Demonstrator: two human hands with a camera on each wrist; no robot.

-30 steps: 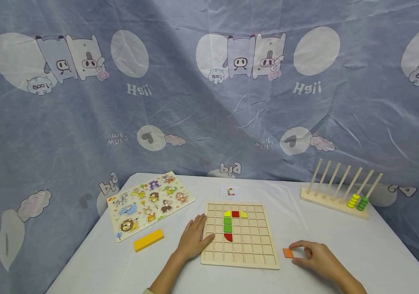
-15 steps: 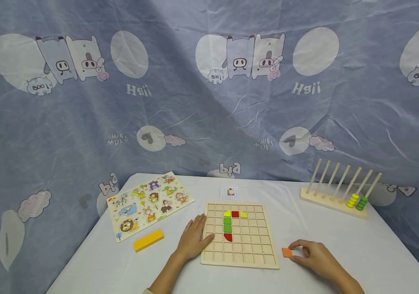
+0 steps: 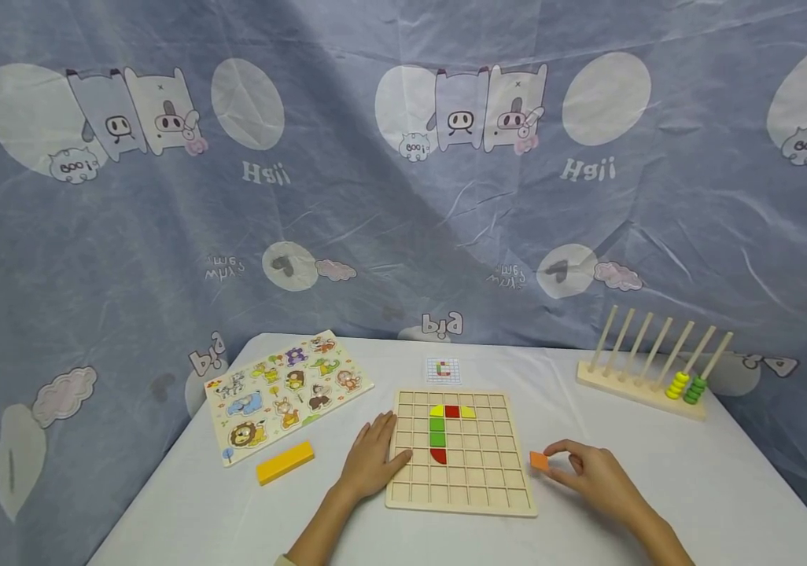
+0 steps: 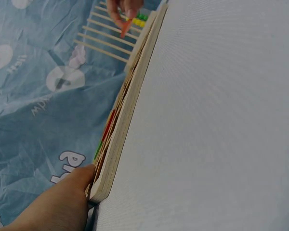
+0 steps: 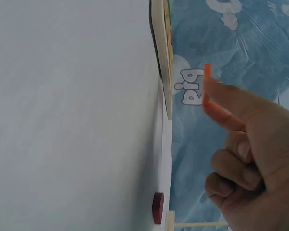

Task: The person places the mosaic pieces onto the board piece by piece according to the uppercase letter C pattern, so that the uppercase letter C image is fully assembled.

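Note:
A wooden grid board (image 3: 488, 475) lies on the table, bearing a short pattern of tiles: yellow pieces, a red square (image 3: 451, 412), green squares (image 3: 437, 431) and a red quarter-round (image 3: 439, 455). My left hand (image 3: 370, 457) rests along its left edge, fingers straight and thumb over the rim. Just beyond the board's right edge, my right hand (image 3: 593, 474) pinches an orange square tile (image 3: 539, 461) between thumb and index finger. In the right wrist view the tile stands edge-on, raised off the table, with the other fingers curled in.
Behind the board lies a small pattern card (image 3: 443, 370). To the left are an animal puzzle board (image 3: 283, 401) and a yellow block (image 3: 285, 463). A peg stand (image 3: 640, 391) with yellow and green beads stands back right. The right wrist view shows a dark red block (image 5: 158, 208).
My right hand has lifted the orange tile and carried it left and slightly away from me, close to the board's edge. The left hand has stayed in place.

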